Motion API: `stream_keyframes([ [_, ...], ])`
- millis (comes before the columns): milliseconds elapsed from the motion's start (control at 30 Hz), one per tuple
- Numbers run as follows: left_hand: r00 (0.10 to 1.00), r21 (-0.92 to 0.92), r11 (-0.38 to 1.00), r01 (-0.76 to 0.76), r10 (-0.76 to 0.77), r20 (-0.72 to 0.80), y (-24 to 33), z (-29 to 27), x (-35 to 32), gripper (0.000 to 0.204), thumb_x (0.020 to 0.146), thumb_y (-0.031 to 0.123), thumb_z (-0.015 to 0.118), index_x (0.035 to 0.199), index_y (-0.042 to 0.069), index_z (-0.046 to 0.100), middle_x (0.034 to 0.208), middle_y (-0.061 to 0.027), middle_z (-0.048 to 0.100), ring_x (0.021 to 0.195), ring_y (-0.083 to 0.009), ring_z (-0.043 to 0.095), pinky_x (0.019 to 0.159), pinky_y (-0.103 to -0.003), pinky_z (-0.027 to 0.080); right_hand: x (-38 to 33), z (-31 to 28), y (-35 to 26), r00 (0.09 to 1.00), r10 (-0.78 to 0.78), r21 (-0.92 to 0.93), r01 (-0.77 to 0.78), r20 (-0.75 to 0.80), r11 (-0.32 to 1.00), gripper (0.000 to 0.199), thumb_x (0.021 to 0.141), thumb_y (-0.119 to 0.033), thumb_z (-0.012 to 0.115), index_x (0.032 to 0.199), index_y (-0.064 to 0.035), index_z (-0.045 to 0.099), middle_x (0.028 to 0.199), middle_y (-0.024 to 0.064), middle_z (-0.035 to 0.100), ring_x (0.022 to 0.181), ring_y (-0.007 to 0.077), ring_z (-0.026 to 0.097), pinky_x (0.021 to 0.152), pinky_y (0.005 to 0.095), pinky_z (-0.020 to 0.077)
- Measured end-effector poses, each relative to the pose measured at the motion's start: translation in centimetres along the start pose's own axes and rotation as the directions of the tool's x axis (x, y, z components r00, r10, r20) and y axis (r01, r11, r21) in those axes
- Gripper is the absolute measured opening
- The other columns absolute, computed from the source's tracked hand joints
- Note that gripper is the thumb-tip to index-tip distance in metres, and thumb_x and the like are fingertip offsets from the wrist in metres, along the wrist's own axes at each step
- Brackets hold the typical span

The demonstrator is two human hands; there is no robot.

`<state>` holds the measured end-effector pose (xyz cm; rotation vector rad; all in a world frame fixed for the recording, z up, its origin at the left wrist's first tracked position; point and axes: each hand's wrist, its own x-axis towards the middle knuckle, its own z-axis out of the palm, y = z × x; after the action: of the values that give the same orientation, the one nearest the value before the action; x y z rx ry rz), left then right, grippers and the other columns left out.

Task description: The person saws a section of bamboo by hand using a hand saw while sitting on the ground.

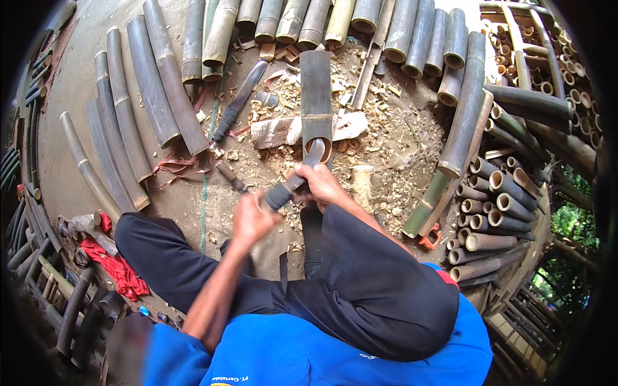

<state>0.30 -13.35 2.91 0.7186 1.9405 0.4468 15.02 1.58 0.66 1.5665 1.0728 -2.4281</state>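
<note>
Closed around the knife (279,197) where its dark-bound handle meets the blade, the right hand (315,182) pinches it firmly; the left hand (252,217) is a blur at the butt end, and I cannot tell how tightly it grips. The knife slants away from the body and rightward, its blade overlapping the near mouth of a bamboo tube (315,80); whether they touch is unclear. That tube lies straight ahead of the right hand, the nearer of the two, its long axis running away from the person. It is dark grey-green, with a pale node ring and a tan rim around the opening. Under it, a rough, pale wood block (277,133) lies crosswise among shavings (399,149). Farther left rests a second knife (243,95); beyond, more tubes (400,32) form an arc.
</note>
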Motion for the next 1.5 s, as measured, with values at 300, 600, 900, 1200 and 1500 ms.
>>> stream_keyframes([
  [300, 0.830, 0.845, 0.461, -0.271, 0.557, -0.038, 15.6, -4.9, 1.0, 0.008, 0.073, 0.003, 0.067, 0.078, -0.002, 0.070, 0.072, -0.0205, 0.071, 0.069, -0.0329, 0.074, 0.068, -0.044, 0.059, 0.9, 1.1, 0.5, 0.948, -0.289, 0.913, -0.002, 0.132, 0.409, 0.034, 0.106, -0.033, 0.053, 0.119, -0.0026, 0.062, 0.124, 0.0150, 0.065, 0.115, 0.0296, 0.065, 0.099, 0.0539, 0.0545],
  [600, 0.674, 0.501, 0.452, -0.738, 0.477, 0.564, 12.0, -0.7, -2.5, 0.030, 0.081, 0.025, 0.076, 0.096, 0.003, 0.064, 0.076, -0.0183, 0.070, 0.074, -0.0390, 0.071, 0.068, -0.051, 0.056, -4.5, -3.9, 4.9, 0.950, -0.294, 0.063, 0.289, 0.107, 0.955, 0.021, 0.097, -0.013, 0.063, 0.116, -0.0040, 0.061, 0.111, 0.0064, 0.071, 0.100, 0.0136, 0.066, 0.090, 0.0322, 0.0522],
  [900, 0.517, 0.266, 0.450, -0.852, 0.802, 0.300, 16.9, 9.1, 7.9, 0.098, 0.075, -0.009, 0.067, 0.159, 0.029, 0.035, 0.155, -0.0284, 0.036, 0.118, -0.0482, 0.062, 0.092, -0.049, 0.059, -2.6, -12.3, -3.3, 0.884, -0.418, -0.948, -0.078, -0.209, 0.308, 0.036, 0.093, -0.034, 0.065, 0.114, -0.0044, 0.062, 0.100, 0.0166, 0.069, 0.090, 0.0339, 0.070, 0.075, 0.0474, 0.0579],
  [1200, 0.464, 0.018, 0.498, -0.867, 0.820, -0.334, 15.8, 8.4, 8.7, 0.080, 0.076, -0.013, 0.065, 0.150, 0.017, 0.053, 0.155, -0.0238, 0.036, 0.137, -0.0438, 0.049, 0.110, -0.047, 0.048, -1.2, -10.1, -9.9, 0.780, -0.507, -0.865, 0.086, 0.367, -0.495, 0.036, 0.084, -0.024, 0.072, 0.111, -0.0022, 0.060, 0.103, 0.0127, 0.068, 0.093, 0.0255, 0.067, 0.083, 0.0419, 0.0557],
  [1500, 0.392, -0.023, 0.503, -0.864, 0.644, -0.656, 14.2, 7.8, 10.4, 0.082, 0.080, 0.006, 0.084, 0.152, 0.004, 0.045, 0.148, -0.0171, 0.046, 0.142, -0.0330, 0.042, 0.119, -0.046, 0.033, 2.4, -5.3, -12.9, 0.735, -0.452, -0.799, 0.200, 0.505, -0.568, 0.022, 0.092, -0.026, 0.059, 0.097, -0.0065, 0.066, 0.088, 0.0065, 0.066, 0.074, 0.0233, 0.064, 0.064, 0.0402, 0.0515],
])
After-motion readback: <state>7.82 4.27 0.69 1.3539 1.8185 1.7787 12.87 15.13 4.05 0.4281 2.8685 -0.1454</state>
